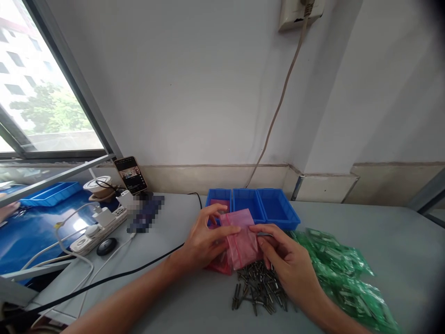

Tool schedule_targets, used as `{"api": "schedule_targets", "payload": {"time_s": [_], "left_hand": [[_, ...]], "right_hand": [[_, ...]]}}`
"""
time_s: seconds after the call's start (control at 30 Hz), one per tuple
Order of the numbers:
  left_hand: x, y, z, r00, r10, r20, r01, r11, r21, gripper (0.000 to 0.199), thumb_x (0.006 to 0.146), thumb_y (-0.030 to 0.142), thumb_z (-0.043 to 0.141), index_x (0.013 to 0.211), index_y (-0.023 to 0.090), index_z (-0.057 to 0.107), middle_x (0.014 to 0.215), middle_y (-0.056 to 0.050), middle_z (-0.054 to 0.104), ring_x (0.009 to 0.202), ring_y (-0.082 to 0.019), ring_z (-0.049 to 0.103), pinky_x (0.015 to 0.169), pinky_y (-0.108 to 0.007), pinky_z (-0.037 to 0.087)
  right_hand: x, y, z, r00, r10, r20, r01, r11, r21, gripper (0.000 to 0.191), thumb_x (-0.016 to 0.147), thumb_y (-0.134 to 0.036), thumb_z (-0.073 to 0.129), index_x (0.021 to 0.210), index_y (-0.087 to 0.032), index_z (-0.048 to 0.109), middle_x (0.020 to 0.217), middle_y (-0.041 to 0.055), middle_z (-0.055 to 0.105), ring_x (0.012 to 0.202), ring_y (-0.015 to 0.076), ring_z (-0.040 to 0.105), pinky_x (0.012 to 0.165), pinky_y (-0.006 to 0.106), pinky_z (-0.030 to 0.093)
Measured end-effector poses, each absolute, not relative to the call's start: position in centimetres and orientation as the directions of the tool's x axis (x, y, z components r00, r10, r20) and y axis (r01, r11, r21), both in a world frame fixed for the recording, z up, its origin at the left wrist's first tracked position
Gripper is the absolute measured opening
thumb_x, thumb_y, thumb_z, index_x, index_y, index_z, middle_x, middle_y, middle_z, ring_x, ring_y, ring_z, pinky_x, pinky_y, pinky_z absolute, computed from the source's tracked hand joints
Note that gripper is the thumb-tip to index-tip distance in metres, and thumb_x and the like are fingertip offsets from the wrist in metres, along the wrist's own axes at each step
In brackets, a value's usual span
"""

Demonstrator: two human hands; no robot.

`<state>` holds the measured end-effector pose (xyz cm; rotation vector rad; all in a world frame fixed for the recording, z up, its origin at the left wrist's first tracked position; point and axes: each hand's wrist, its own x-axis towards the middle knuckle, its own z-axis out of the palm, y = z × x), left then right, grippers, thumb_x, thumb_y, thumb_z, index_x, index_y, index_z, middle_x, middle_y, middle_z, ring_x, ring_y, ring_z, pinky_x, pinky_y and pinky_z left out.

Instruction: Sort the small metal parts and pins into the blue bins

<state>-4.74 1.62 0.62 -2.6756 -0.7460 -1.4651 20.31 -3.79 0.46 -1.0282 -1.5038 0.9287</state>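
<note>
My left hand (208, 236) grips a pink plastic zip bag (239, 248) by its left side, thumb across the front. At the bag's right edge my right hand (287, 255) is closed in a pinch. A thin grey metal piece, seemingly a rivet (265, 235), shows between its fingers, partly hidden. Below the hands lies a loose pile of metal blind rivets (259, 287) on the grey table. More pink bags (220, 265) lie beneath the left hand, partly covered by it.
Blue bins (278, 208) stand joined against the wall. Green plastic bags (344, 269) with contents lie at right. A black cable (139, 269) crosses the table at left, near a mouse (106, 247), a power strip (99, 227) and a propped phone (131, 175).
</note>
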Motion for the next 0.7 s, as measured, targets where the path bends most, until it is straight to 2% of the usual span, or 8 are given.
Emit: {"api": "schedule_targets", "payload": {"time_s": [0.13,0.23,0.3,0.4,0.5,0.57,0.6,0.7], "left_hand": [[-4.6,1.6,1.0,0.433,0.458,0.776,0.403,-0.869,0.288,0.03,0.099,0.012,0.066,0.121,0.029,0.078,0.143,-0.011,0.051,0.122,-0.026,0.056,0.098,-0.041,0.055],[-4.4,1.4,1.4,0.429,0.501,0.752,0.376,-0.856,0.355,0.021,0.101,0.013,0.064,0.113,0.024,0.077,0.13,-0.011,0.061,0.119,-0.026,0.058,0.096,-0.04,0.053],[-4.2,1.1,1.7,0.438,0.505,0.744,0.369,-0.856,0.363,0.015,0.102,0.017,0.064,0.108,0.02,0.077,0.124,-0.012,0.065,0.115,-0.025,0.06,0.096,-0.041,0.053],[-4.0,0.8,2.1,0.467,0.496,0.732,0.379,-0.86,0.342,0.018,0.105,0.024,0.062,0.097,0.016,0.076,0.13,-0.015,0.066,0.118,-0.027,0.062,0.102,-0.043,0.053],[-4.1,0.6,2.3,0.537,0.435,0.723,0.354,-0.894,0.275,0.033,0.109,0.032,0.056,0.09,0.014,0.075,0.16,-0.019,0.048,0.139,-0.032,0.054,0.112,-0.046,0.05],[-4.3,0.6,2.3,0.589,0.35,0.728,0.321,-0.928,0.187,0.04,0.111,0.041,0.051,0.096,0.013,0.076,0.172,-0.019,0.032,0.15,-0.037,0.045,0.119,-0.05,0.045],[-4.4,0.7,2.4,0.609,0.306,0.732,0.309,-0.941,0.136,0.043,0.111,0.045,0.05,0.1,0.013,0.077,0.174,-0.018,0.029,0.153,-0.038,0.041,0.122,-0.053,0.043],[-4.6,0.7,2.4,0.669,0.234,0.706,0.303,-0.953,0.029,0.045,0.111,0.051,0.049,0.112,0.016,0.076,0.166,-0.016,0.047,0.157,-0.038,0.036,0.125,-0.056,0.04]], "right_hand": [[20.2,-3.8,0.8,-0.127,0.946,0.3,0.105,0.313,-0.944,0.024,0.105,-0.033,0.056,0.121,-0.027,0.073,0.096,0.0018,0.068,0.054,0.0119,0.053,0.054,0.028,0.044],[20.2,-3.8,1.3,-0.145,0.941,0.304,0.132,0.323,-0.937,0.023,0.104,-0.038,0.06,0.12,-0.028,0.074,0.104,0.0036,0.07,0.071,0.0164,0.062,0.061,0.028,0.048],[20.1,-3.8,1.5,-0.134,0.937,0.321,0.18,0.342,-0.922,0.019,0.103,-0.04,0.064,0.11,-0.027,0.075,0.101,0.0032,0.069,0.083,0.0194,0.063,0.07,0.028,0.049],[20.1,-3.7,1.5,-0.093,0.937,0.337,0.239,0.35,-0.906,0.025,0.104,-0.043,0.063,0.089,-0.024,0.07,0.085,-0.0001,0.06,0.076,0.0174,0.056,0.068,0.027,0.045],[20.1,-3.6,1.4,-0.071,0.955,0.286,0.204,0.295,-0.933,0.034,0.104,-0.049,0.061,0.083,-0.023,0.065,0.079,-0.0015,0.055,0.072,0.0164,0.052,0.066,0.026,0.044],[20.1,-3.6,1.4,-0.059,0.971,0.234,0.152,0.24,-0.959,0.037,0.103,-0.054,0.061,0.084,-0.023,0.065,0.076,-0.002,0.055,0.069,0.0161,0.05,0.062,0.025,0.043],[20.1,-3.6,1.4,-0.048,0.976,0.214,0.131,0.218,-0.967,0.039,0.102,-0.056,0.061,0.083,-0.022,0.065,0.074,-0.0023,0.054,0.067,0.0158,0.049,0.06,0.025,0.042],[20.0,-3.6,1.8,-0.016,0.982,0.19,0.102,0.19,-0.976,0.044,0.099,-0.06,0.065,0.079,-0.022,0.064,0.071,-0.0023,0.054,0.064,0.0154,0.047,0.057,0.025,0.041]]}}
